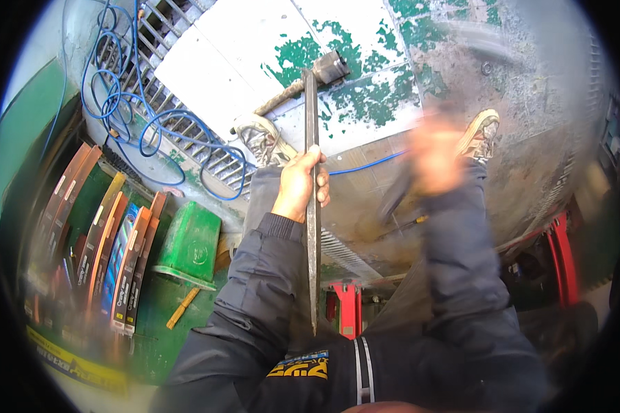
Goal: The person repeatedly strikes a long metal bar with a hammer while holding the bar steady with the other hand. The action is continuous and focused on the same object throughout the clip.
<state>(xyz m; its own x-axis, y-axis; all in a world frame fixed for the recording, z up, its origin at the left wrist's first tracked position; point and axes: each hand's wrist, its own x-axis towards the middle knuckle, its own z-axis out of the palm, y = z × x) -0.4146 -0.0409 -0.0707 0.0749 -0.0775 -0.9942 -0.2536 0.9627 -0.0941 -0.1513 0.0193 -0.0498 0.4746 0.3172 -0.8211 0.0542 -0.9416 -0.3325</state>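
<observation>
My left hand [300, 180] is closed around a long, grey metal bar [313, 241], near its middle. The bar tapers toward the end close to my body. Its far end overlaps a sledgehammer [331, 67] lying on the floor; whether the two touch, I cannot tell. My right hand [435, 155], smeared by motion, is over the floor by my right shoe [481, 134]. A dark, blurred shape [397, 193] shows just left of that hand, and I cannot make out whether it is held.
Coiled blue hose [117, 103] lies over a floor grating [162, 34] at the far left. Nearer are a green bin [189, 241], a yellow-handled brush [184, 308] and several long boxes [127, 265]. Red metal supports [349, 310] stand below and at right [563, 258].
</observation>
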